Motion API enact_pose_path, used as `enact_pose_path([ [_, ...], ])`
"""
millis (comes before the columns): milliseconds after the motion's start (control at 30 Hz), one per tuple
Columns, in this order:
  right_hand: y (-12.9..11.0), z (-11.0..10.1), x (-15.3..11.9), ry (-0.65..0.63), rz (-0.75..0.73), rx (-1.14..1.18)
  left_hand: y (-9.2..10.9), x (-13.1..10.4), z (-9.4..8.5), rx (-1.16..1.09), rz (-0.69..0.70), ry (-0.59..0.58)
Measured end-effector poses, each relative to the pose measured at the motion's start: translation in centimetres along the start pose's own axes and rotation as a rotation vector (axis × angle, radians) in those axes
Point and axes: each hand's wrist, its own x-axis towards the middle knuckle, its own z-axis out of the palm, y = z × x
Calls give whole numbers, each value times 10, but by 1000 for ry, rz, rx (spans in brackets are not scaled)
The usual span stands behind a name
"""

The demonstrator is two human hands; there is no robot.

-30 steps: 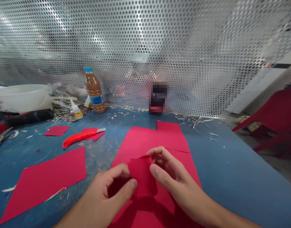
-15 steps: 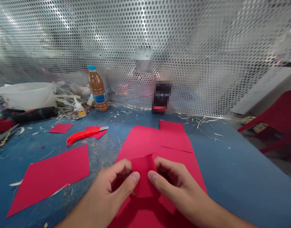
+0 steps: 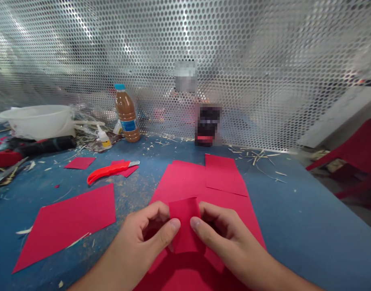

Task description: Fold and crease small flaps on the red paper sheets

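Note:
A small red paper piece (image 3: 186,236) is held upright between both hands, above larger red sheets (image 3: 182,178) lying on the blue table. My left hand (image 3: 146,234) pinches its left edge, thumb on the near face, other fingers behind it. On the right edge, my right hand (image 3: 228,234) grips in the same way. The paper hides some of the fingertips. A smaller red rectangle (image 3: 224,173) rests on the far right part of the sheets.
Left of the sheets lie a red-handled knife (image 3: 108,171), a large red sheet (image 3: 73,220) and a small red piece (image 3: 80,163). Farther back stand a brown bottle (image 3: 125,113), a glue bottle (image 3: 104,138) and a white basin (image 3: 41,123). A perforated metal panel (image 3: 249,60) rises behind.
The whole view has shifted slightly, so objects appear a little farther right. Both hands keep the same hold on the small red paper.

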Motion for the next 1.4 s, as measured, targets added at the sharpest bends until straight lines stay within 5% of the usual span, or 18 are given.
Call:
enact_pose_path([
  [1400,1,1,0,23,4,-44,-1,1,-2,-3,-20,-29],
])
